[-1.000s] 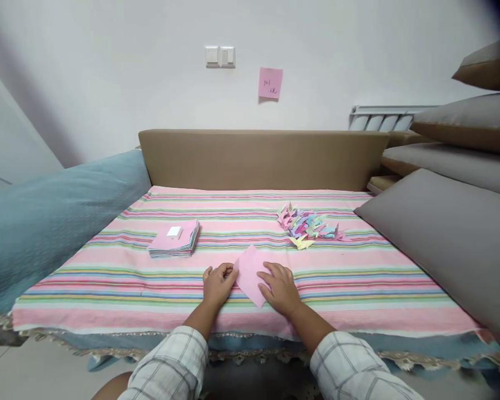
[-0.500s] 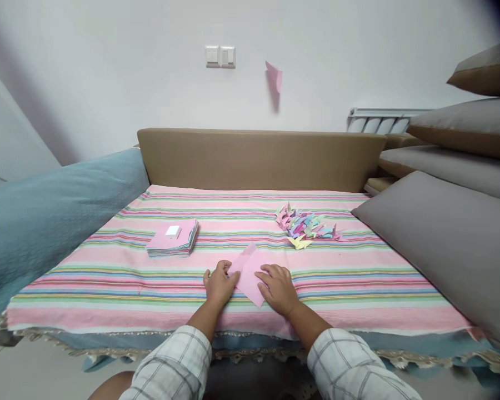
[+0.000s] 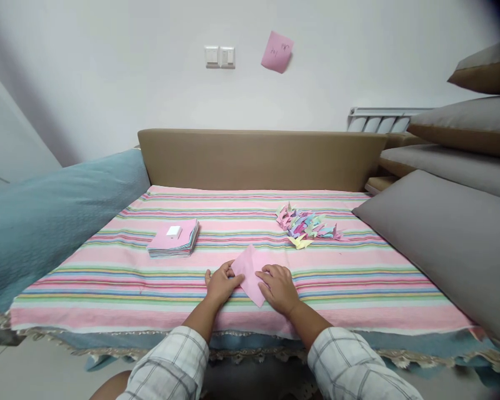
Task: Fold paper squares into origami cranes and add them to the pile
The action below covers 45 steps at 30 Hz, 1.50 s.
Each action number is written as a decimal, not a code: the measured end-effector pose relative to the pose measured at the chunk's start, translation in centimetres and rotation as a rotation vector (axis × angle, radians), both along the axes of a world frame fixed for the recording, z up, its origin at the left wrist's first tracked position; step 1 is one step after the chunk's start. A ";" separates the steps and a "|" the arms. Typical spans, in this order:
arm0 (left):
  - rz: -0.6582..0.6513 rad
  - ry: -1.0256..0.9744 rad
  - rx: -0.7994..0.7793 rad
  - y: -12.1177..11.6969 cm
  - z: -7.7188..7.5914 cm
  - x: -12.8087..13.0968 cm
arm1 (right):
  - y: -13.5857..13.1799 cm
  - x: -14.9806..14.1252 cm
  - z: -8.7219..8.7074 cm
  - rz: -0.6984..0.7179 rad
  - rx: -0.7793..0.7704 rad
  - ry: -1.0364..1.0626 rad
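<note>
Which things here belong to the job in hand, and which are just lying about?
In the job:
pink sheet, left hand pinching it, right hand resting on it
likely also paper stack, folded paper pieces

Apparently lying about:
white block on the stack
grey cushions
pink note by the wall

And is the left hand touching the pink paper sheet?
Touching: the head view shows the left hand pinching the pink paper sheet, its thumb over the left edge.

White wall (image 3: pixel 120 72) behind brown backrest (image 3: pixel 258 160)
</note>
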<state>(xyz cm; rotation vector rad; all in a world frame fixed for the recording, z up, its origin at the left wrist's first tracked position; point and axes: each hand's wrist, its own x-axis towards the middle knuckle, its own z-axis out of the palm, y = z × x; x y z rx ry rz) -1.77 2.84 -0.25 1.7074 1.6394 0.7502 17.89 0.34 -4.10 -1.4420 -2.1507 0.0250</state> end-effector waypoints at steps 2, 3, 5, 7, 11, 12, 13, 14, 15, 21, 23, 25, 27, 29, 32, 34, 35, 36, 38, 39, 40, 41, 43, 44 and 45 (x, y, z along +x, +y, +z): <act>-0.028 0.027 0.001 -0.1 -0.1 0.0 | 0.0 0.0 0.0 -0.005 -0.003 -0.002; -0.040 0.059 0.011 -0.2 -0.1 0.0 | 0.0 0.0 0.0 -0.007 -0.005 -0.004; -0.055 0.153 0.052 -0.4 -0.2 0.1 | 0.0 0.0 0.0 -0.010 -0.007 -0.009; -0.063 0.251 0.110 -0.7 -0.1 0.3 | 0.0 0.0 0.0 -0.009 -0.005 -0.014; -0.079 0.367 0.189 -1.2 -0.2 0.6 | 0.0 0.0 0.1 -0.009 0.001 -0.028; -0.089 0.380 0.198 -1.2 -0.2 0.6 | 0.0 0.0 0.1 -0.008 0.003 -0.030; -0.102 0.387 0.205 -1.3 -0.3 0.6 | 0.0 0.0 0.1 -0.008 0.004 -0.030; -0.118 0.388 0.212 -1.3 -0.5 0.5 | 0.0 0.0 0.1 -0.007 0.006 -0.030; -0.132 0.388 0.219 -1.3 -0.6 0.4 | 0.0 0.0 0.1 -0.006 0.009 -0.029; -0.188 0.392 0.243 -1.4 -1.2 0.1 | -0.1 0.0 0.0 -0.004 0.021 -0.031; -0.202 0.390 0.251 -1.4 -1.3 0.1 | -0.1 0.0 0.0 0.001 0.027 -0.025; -0.222 0.396 0.263 -1.5 -1.4 0.2 | -0.1 0.0 0.1 0.000 0.031 -0.022; -0.238 0.405 0.274 -1.6 -1.4 0.2 | -0.1 0.0 0.0 -0.007 0.034 -0.027; -0.243 0.413 0.282 -1.7 -1.4 0.2 | -0.1 0.0 -0.1 -0.015 0.036 -0.034; -0.247 0.426 0.285 -1.7 -1.5 0.3 | 0.0 0.1 -0.2 -0.021 0.046 -0.028; -0.247 0.435 0.286 -1.7 -1.5 0.3 | -0.1 0.2 -0.2 -0.014 0.057 -0.019; -0.249 0.438 0.285 -1.7 -1.6 0.3 | -0.1 0.2 -0.2 -0.009 0.063 -0.014; -0.249 0.440 0.284 -1.7 -1.6 0.3 | -0.2 0.2 -0.2 -0.004 0.067 -0.011; -0.252 0.440 0.284 -1.7 -1.6 0.2 | -0.4 0.2 0.0 0.005 0.073 -0.002; -0.255 0.439 0.285 -1.7 -1.5 0.2 | -0.5 0.2 0.1 0.011 0.075 0.002; -0.259 0.438 0.285 -1.8 -1.5 0.2 | -0.5 0.2 0.2 0.019 0.075 0.005; -0.261 0.438 0.284 -1.8 -1.4 0.2 | -0.6 0.2 0.2 0.028 0.075 0.006; -0.267 0.440 0.274 -1.8 -1.3 0.2 | -0.7 0.2 0.3 0.050 0.073 0.004; -0.268 0.442 0.270 -1.8 -1.2 0.2 | -0.7 0.2 0.3 0.060 0.071 0.004; -0.267 0.443 0.267 -1.8 -1.2 0.2 | -0.8 0.2 0.3 0.069 0.068 0.004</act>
